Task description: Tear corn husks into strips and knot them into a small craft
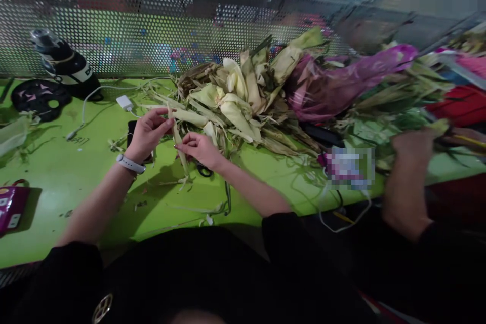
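Observation:
A narrow, pale strip of corn husk stands nearly upright between my two hands. My left hand, with a light band on the wrist, pinches it near the top. Lower down, the fingers of my right hand are closed on the same strip. Its frayed lower end hangs just over the green table. Right behind my hands lies a big heap of dry and pale corn husks. A dark object under my left hand is mostly hidden.
At the left are a black bottle, a black mask, a white adapter with cable, and a purple box. A pink plastic bag lies among husks. A co-worker's arm reaches in at right. A perforated metal screen backs the table.

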`<action>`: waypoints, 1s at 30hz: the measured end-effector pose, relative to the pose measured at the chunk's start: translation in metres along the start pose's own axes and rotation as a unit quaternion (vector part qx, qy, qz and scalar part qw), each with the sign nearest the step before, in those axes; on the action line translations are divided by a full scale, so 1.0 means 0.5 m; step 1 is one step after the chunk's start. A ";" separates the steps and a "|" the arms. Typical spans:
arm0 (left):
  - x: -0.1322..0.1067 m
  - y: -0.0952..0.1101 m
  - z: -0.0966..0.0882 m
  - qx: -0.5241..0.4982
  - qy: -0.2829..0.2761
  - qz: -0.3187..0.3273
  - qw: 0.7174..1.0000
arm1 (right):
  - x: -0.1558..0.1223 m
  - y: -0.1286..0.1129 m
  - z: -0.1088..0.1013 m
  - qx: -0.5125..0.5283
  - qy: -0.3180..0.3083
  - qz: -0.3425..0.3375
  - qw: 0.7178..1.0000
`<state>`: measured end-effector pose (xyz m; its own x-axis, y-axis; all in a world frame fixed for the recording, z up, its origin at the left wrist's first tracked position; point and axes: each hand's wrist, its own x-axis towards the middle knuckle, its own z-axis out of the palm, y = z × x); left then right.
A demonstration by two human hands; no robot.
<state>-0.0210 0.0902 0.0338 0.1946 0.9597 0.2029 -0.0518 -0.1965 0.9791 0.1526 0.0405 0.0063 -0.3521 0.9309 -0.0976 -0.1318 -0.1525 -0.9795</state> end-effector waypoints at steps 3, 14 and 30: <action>-0.006 -0.001 -0.007 -0.022 0.040 0.002 0.999 | -0.002 0.007 0.005 -0.027 -0.006 -0.012 1.000; -0.016 0.015 -0.025 -0.028 -0.010 -0.058 0.998 | -0.007 -0.034 -0.009 -0.080 -0.004 -0.025 0.996; -0.011 0.019 -0.055 0.026 -0.132 -0.089 0.987 | -0.077 -0.056 -0.038 -0.753 -0.112 0.106 0.639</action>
<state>-0.0496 0.0887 0.0417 0.4444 0.8957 0.0176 0.0557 -0.0472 0.9973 0.1873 0.0150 0.0341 -0.3604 0.8453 -0.3945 0.9235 0.3829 -0.0231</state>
